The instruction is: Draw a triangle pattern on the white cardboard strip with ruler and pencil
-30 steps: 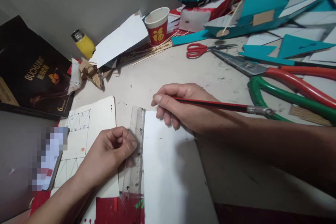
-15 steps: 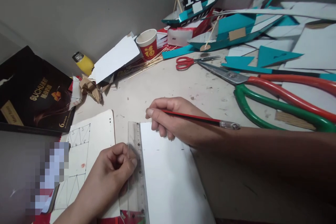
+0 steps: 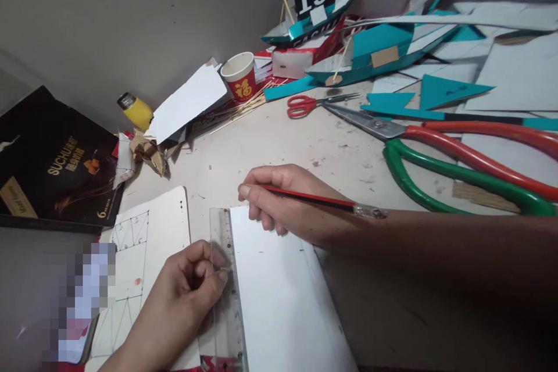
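A clear plastic ruler (image 3: 221, 296) lies along the left edge of a white sheet (image 3: 279, 296) with several small pencil marks. My left hand (image 3: 187, 288) pinches the ruler's left side between thumb and fingers. In my right hand (image 3: 276, 197) is a red and black pencil (image 3: 311, 197), its metal-ended back pointing right along my forearm. My right fingertips hover over or rest at the sheet's top edge; the pencil's tip is hidden behind them. Left of the ruler sits a notebook (image 3: 168, 226) with drawn rectangles and triangles, partly covered by my left hand.
Large scissors with red and green handles (image 3: 396, 154) lie at right beside small red scissors (image 3: 303, 106). Behind stand card boats (image 3: 383, 52), a paper cup (image 3: 239, 78) and thin sticks (image 3: 244, 109). A black box (image 3: 56, 163) stands at left.
The view has shifted slightly, so the background sits a little further left. Both hands keep nearly the same place on the ruler and over the sheet.
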Demonstrator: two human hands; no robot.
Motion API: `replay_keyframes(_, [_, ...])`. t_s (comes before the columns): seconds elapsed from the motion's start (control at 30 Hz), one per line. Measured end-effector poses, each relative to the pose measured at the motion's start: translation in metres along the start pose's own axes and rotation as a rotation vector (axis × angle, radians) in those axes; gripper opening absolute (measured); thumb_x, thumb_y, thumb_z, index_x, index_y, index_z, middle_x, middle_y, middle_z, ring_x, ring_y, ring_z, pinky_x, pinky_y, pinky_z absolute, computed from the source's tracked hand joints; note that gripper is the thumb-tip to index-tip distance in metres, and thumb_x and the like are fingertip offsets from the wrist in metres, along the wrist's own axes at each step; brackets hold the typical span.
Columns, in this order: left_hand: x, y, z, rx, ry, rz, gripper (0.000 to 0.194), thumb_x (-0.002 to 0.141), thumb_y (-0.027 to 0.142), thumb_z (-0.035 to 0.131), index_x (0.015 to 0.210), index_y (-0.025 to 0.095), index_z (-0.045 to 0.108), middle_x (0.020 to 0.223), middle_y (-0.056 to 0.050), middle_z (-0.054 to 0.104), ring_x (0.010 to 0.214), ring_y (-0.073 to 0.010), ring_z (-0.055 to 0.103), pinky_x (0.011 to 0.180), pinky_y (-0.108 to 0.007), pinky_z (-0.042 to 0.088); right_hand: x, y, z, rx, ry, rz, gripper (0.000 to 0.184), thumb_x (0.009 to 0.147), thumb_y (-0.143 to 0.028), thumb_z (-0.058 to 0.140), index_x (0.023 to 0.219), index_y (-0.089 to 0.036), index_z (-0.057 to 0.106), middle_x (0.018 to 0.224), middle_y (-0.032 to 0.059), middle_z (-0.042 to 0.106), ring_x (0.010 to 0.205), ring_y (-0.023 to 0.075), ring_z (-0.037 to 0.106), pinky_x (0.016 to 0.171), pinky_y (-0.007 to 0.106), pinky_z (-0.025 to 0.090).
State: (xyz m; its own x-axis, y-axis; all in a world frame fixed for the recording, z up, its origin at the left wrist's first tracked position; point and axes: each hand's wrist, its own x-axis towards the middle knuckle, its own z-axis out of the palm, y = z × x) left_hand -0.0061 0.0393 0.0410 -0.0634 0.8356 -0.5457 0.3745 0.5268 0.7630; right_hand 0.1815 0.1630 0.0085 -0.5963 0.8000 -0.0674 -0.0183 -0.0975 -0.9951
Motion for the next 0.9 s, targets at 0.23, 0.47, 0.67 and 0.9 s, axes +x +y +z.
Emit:
replay_keyframes(0.23, [0.0004, 0.0029, -0.0004, -0.02, -0.018, -0.007, 0.026, 0.09, 0.043, 0.062, 0.082, 0.02, 0.055, 0.055, 0.01, 0.037, 0.042, -0.0047, 0.029, 0.04, -0.017, 0.025, 0.0013, 0.0047, -0.0006, 0.017, 0.011, -0.047, 0.024, 0.093, -0.035, 0.053, 0.077, -0.019, 0.06, 0.064, -0.0001, 0.063, 0.05, 0.0085, 0.058, 0.04, 0.016, 0.042])
replay_keyframes(0.47, [0.0019, 0.0036, -0.0022, -0.053, -0.026, -0.006, 0.02, 0.09, 0.038, 0.064, 0.087, 0.019, 0.059, 0.055, 0.009, 0.042, 0.042, -0.0044, 0.034, 0.04, -0.016, 0.03, 0.0024, 0.0034, 0.001, -0.03, 0.061, -0.047, 0.023, 0.092, -0.031, 0.055, 0.072, -0.019, 0.059, 0.06, 0.0005, 0.063, 0.044, 0.0085, 0.055, 0.035, 0.018, 0.04])
replay_keyframes(0.67, [0.0005, 0.0041, -0.0034, -0.074, -0.046, -0.003, 0.018, 0.091, 0.036, 0.064, 0.088, 0.019, 0.058, 0.057, 0.008, 0.048, 0.043, -0.004, 0.039, 0.042, -0.014, 0.034, 0.0027, 0.0076, 0.0003, -0.024, 0.08, -0.062, 0.023, 0.091, -0.035, 0.058, 0.074, -0.02, 0.061, 0.062, 0.0011, 0.065, 0.043, 0.0091, 0.056, 0.033, 0.018, 0.04])
replay_keyframes(0.9, [0.0021, 0.0051, -0.0045, -0.068, -0.065, -0.003, 0.019, 0.092, 0.036, 0.064, 0.089, 0.018, 0.058, 0.058, 0.006, 0.054, 0.044, -0.0048, 0.043, 0.042, -0.015, 0.04, 0.0024, 0.0078, -0.0005, -0.022, 0.073, -0.053, 0.024, 0.092, -0.032, 0.058, 0.073, -0.019, 0.061, 0.061, 0.0014, 0.065, 0.043, 0.0086, 0.055, 0.034, 0.018, 0.039])
